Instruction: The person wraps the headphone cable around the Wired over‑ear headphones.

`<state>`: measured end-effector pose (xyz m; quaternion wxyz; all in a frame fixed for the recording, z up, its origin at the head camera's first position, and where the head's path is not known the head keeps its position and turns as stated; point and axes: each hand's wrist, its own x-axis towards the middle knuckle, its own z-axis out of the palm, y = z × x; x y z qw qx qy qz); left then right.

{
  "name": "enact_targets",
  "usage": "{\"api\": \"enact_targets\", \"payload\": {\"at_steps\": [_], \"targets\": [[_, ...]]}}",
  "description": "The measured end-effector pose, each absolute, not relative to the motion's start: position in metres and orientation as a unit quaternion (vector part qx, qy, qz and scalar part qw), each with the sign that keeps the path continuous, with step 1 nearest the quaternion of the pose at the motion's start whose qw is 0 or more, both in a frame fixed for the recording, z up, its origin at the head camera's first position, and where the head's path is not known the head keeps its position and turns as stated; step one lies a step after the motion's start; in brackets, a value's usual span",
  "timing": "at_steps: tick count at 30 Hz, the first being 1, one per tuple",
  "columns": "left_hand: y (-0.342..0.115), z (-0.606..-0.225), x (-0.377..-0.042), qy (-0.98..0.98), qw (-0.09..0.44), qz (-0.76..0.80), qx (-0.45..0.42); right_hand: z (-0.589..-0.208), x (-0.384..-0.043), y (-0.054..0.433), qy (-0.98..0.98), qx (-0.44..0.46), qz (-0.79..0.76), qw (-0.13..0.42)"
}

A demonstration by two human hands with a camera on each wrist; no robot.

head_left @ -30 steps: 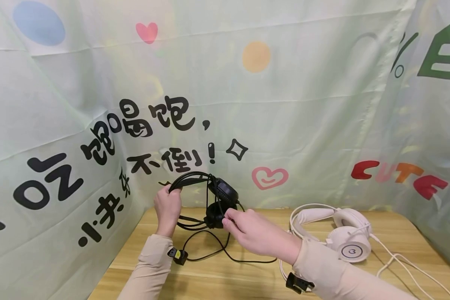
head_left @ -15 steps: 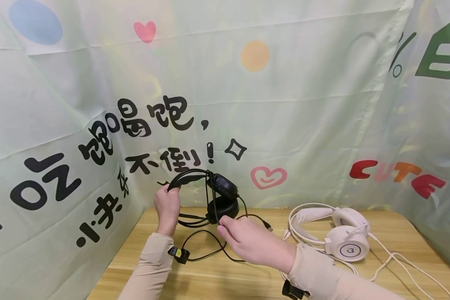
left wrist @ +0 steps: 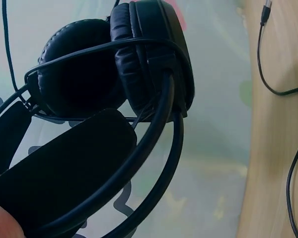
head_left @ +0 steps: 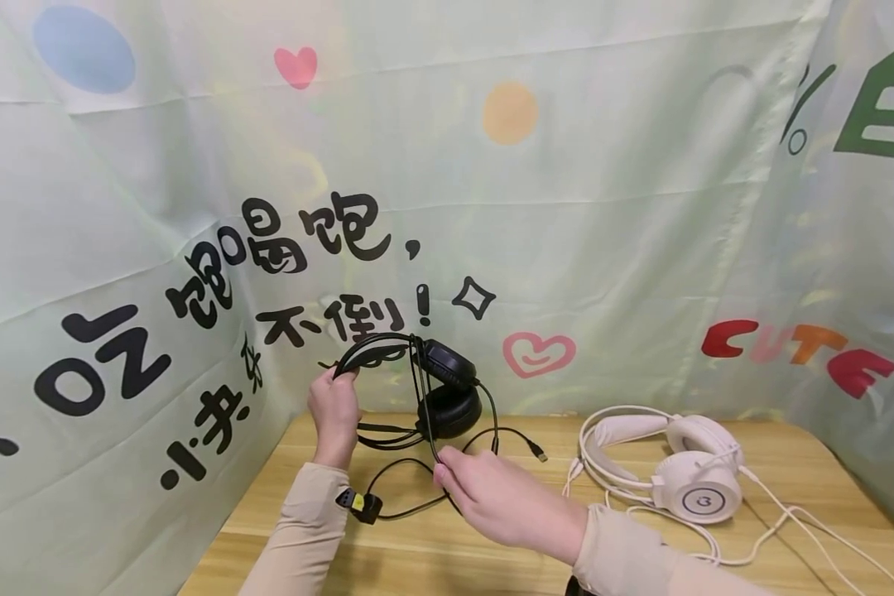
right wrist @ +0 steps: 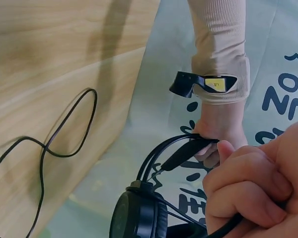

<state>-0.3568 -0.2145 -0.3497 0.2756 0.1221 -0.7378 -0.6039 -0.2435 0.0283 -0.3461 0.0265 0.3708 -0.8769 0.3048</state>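
Black over-ear headphones (head_left: 450,410) are held up above the back left of the table, both ear cups pointing right. My left hand (head_left: 334,414) grips them by the headband (left wrist: 154,144), whose twin bands and pad fill much of the left wrist view. A black cable (head_left: 426,389) runs across the ear cups, with part of it looped round them. My right hand (head_left: 502,501) pinches this cable just below the cups, and its fingers (right wrist: 248,183) are curled in the right wrist view. Loose cable lies on the table, ending in a metal-tipped plug (head_left: 540,451).
White headphones (head_left: 696,488) lie on the right side of the wooden table (head_left: 432,559), their white cable (head_left: 812,530) trailing to the front right. A printed cloth (head_left: 603,248) hangs close behind and along both sides.
My right hand has drawn the cable slightly downward, away from the ear cups. The plug has come into sight right of the cups. My left hand stays on the headband.
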Motion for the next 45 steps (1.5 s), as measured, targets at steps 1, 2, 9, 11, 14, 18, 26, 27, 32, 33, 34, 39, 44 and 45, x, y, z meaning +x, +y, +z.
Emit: {"api": "enact_targets", "payload": {"at_steps": [1,2,9,11,14,18,26,27,32,33,34,39,44,45], "targets": [[-0.214,-0.35,-0.357,-0.737,0.274,-0.605,0.121,-0.347,-0.243,0.029,-0.877,0.372,0.302,0.034],[-0.214,-0.35,-0.357,-0.737,0.275,-0.605,0.122,-0.348,-0.242,0.029,-0.877,0.371,0.301,0.039],[-0.214,-0.349,-0.359,-0.732,0.275,-0.61,0.125,-0.35,-0.242,0.033,-0.871,0.377,0.311,0.05],[-0.215,-0.349,-0.36,-0.728,0.271,-0.617,0.126,-0.35,-0.241,0.035,-0.87,0.375,0.316,0.046],[-0.216,-0.35,-0.362,-0.721,0.271,-0.624,0.132,-0.351,-0.24,0.038,-0.871,0.374,0.315,0.042],[-0.216,-0.35,-0.365,-0.712,0.274,-0.632,0.135,-0.354,-0.238,0.041,-0.869,0.38,0.312,0.053],[-0.214,-0.348,-0.363,-0.696,0.27,-0.651,0.136,-0.36,-0.237,0.046,-0.865,0.383,0.32,0.05],[-0.214,-0.348,-0.363,-0.69,0.268,-0.658,0.135,-0.361,-0.236,0.047,-0.866,0.381,0.32,0.049],[-0.212,-0.347,-0.364,-0.655,0.262,-0.698,0.123,-0.368,-0.233,0.047,-0.866,0.387,0.311,0.059],[-0.212,-0.346,-0.365,-0.648,0.261,-0.705,0.119,-0.37,-0.233,0.047,-0.866,0.389,0.308,0.064],[-0.211,-0.346,-0.365,-0.645,0.259,-0.71,0.114,-0.371,-0.232,0.047,-0.865,0.39,0.307,0.069],[-0.214,-0.348,-0.363,-0.625,0.254,-0.73,0.11,-0.379,-0.23,0.045,-0.862,0.404,0.296,0.076],[-0.22,-0.35,-0.36,-0.603,0.246,-0.752,0.103,-0.388,-0.226,0.04,-0.849,0.437,0.288,0.077],[-0.221,-0.35,-0.36,-0.602,0.242,-0.754,0.1,-0.389,-0.226,0.04,-0.847,0.439,0.289,0.081]]}}
